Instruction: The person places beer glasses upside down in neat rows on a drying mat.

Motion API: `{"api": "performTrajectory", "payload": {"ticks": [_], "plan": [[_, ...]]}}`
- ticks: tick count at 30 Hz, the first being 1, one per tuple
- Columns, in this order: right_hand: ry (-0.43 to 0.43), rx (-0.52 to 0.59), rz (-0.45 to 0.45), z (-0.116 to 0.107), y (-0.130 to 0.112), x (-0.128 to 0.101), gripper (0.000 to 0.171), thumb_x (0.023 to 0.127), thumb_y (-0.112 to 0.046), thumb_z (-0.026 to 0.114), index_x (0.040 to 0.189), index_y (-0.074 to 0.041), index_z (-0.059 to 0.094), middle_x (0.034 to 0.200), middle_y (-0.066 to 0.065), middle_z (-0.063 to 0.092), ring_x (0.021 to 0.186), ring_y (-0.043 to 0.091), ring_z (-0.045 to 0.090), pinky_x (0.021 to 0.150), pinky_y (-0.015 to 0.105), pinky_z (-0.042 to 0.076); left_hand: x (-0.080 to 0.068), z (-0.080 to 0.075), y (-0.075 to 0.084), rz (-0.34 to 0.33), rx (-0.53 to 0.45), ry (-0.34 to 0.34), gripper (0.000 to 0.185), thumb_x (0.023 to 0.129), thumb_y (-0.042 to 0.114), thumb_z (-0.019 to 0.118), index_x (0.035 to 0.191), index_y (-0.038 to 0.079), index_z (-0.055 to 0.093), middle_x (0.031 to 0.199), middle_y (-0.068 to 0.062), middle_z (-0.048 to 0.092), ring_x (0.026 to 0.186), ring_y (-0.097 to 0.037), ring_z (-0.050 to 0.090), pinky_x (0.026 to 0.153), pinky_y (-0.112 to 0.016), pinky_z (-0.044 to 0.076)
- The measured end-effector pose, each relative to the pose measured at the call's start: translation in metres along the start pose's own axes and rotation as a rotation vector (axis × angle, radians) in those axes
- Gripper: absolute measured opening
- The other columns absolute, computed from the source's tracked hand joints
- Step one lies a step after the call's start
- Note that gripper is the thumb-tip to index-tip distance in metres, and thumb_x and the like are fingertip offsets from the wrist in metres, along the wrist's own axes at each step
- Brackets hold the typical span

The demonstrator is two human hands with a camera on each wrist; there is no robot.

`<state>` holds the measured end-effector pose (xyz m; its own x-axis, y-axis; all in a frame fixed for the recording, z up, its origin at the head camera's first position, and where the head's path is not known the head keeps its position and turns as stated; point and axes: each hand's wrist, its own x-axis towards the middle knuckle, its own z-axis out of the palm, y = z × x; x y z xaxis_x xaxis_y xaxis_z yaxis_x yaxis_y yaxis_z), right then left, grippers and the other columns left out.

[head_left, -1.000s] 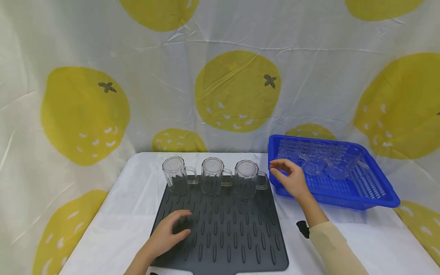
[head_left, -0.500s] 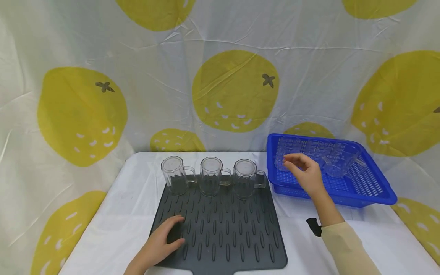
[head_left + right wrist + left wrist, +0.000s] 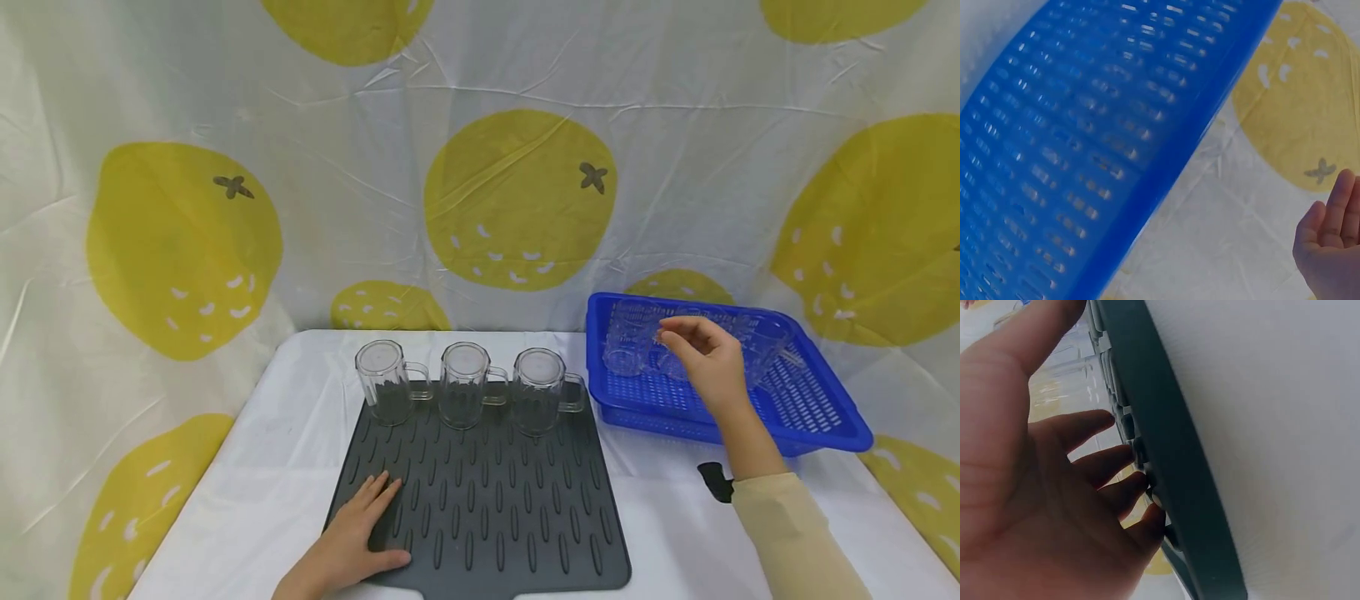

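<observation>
From my remote station I record the left hand (image 3: pixel 352 542) lying flat on the near left corner of the dark ribbed mat (image 3: pixel 487 508), fingers straight and released, grasping nothing; the left wrist view shows the same fingers (image 3: pixel 1094 465) spread against the mat's raised edge (image 3: pixel 1166 450). The right hand (image 3: pixel 708 358) hangs over the blue basket (image 3: pixel 817 429), palm down, fingers loosely bent and holding nothing; its fingertips are near the clear glasses (image 3: pixel 637 337) piled in the basket's far half, but I cannot tell whether they touch any of them. The right wrist view gives only the basket's perforated wall (image 3: pixel 1085 144) and the edge of the hand (image 3: pixel 1329 244), its fingers straight. Three clear mugs (image 3: pixel 463 385) stand upside down in a row along the far edge of the mat, handles pointing right, each just beside the next. The basket sits to the right of the mat, close beside the rightmost mug. Mat and basket rest on a white table (image 3: pixel 247 492). A cream sleeve (image 3: pixel 795 533) covers the right forearm. A cloth with yellow fruit print (image 3: pixel 517 200) hangs behind.
</observation>
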<state>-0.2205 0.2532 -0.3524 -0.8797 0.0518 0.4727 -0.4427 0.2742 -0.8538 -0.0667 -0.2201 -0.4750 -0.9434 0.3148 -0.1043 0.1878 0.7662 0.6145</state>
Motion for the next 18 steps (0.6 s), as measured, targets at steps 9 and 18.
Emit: {"api": "performTrajectory", "payload": {"ticks": [9,18], "plan": [[-0.074,-0.132,0.105,-0.016,0.008,0.02,0.026,0.1,-0.027,0.058,0.12,-0.012,0.061,0.101,-0.02,0.06,0.095,-0.005,0.056,0.079,0.01,0.044,-0.003,-0.002,-0.003,0.042,0.008,-0.033,0.106,0.071,0.059,0.079,0.151,0.005,0.035,0.156,-0.026,0.02,0.141,-0.053,0.012,0.096,-0.079,0.02],[-0.192,-0.26,0.23,-0.023,0.026,0.031,0.059,0.102,-0.04,0.049,0.144,0.001,0.04,0.126,0.006,0.052,0.105,-0.005,0.044,0.097,0.048,0.041,-0.001,0.0,-0.006,0.041,-0.01,-0.038,0.107,0.071,0.058,0.08,0.152,0.006,0.034,0.157,-0.025,0.018,0.141,-0.053,0.01,0.095,-0.079,0.02]]}}
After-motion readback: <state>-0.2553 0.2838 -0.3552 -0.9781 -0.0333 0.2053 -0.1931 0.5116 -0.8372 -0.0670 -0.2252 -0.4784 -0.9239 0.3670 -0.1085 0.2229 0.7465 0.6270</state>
